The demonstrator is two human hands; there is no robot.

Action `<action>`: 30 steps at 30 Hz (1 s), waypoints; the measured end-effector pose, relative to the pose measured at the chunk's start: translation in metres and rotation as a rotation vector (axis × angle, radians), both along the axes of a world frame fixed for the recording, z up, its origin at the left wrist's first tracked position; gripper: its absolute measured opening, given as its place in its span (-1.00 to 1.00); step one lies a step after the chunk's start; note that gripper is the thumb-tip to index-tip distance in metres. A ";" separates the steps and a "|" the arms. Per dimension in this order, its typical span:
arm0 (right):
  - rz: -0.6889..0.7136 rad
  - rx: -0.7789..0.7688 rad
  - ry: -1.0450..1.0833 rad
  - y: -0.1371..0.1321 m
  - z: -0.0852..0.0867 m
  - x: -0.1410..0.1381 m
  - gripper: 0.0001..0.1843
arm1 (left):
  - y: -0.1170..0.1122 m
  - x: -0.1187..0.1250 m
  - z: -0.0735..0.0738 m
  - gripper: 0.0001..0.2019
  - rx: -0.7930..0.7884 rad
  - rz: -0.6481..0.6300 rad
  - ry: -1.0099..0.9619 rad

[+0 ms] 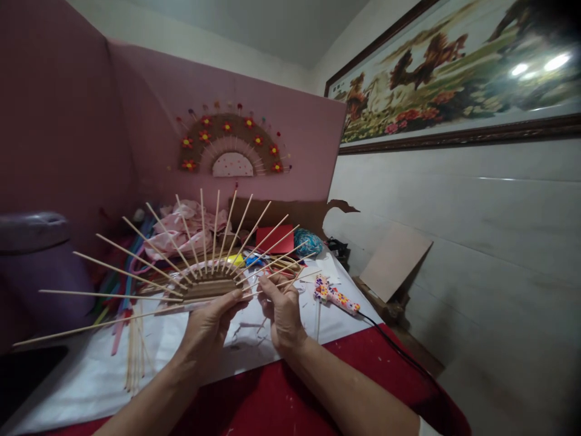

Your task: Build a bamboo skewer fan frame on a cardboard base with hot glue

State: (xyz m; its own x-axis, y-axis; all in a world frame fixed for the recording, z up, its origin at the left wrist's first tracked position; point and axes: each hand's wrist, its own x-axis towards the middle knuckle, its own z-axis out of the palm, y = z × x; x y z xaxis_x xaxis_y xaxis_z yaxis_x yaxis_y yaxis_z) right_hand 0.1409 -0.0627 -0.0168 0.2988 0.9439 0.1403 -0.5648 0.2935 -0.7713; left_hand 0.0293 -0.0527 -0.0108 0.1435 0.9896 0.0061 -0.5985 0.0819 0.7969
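Note:
A cardboard half-disc (211, 289) is held up in front of me, with several thin wooden sticks (136, 258) fanned out along its curved edge. My left hand (211, 327) grips it at the lower right, thumb on the cardboard face and fingers behind. Beside its right end, my right hand (285, 315) is closed, thumb and fingertips pinched round one of the rightmost sticks. A flower-patterned hot glue gun (336, 297) lies on the white sheet just right of my right hand. Loose wooden sticks (133, 357) lie at the left of the sheet.
A white sheet (82, 387) covers part of the red tablecloth (267, 402). Behind are pink cloth (166, 233), red card (276, 238) and blue yarn (308, 242). A finished-looking flowered fan (227, 134) is pinned to the pink board. The gun's black cord (399, 348) trails right.

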 end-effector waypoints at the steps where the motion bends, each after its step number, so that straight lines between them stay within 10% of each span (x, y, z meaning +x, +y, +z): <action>1: 0.006 0.005 -0.011 0.000 -0.001 0.000 -0.70 | 0.000 0.000 0.000 -0.88 -0.002 0.003 -0.002; 30: 0.026 -0.082 0.001 -0.002 0.000 -0.005 -0.74 | -0.001 -0.003 0.001 -0.90 -0.027 -0.025 -0.038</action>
State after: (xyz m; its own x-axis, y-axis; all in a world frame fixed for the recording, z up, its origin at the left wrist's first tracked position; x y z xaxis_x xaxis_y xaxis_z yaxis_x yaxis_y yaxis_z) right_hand 0.1364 -0.0645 -0.0169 0.2737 0.9598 0.0618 -0.5722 0.2141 -0.7917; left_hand 0.0267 -0.0538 -0.0098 0.1688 0.9855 -0.0141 -0.6261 0.1183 0.7707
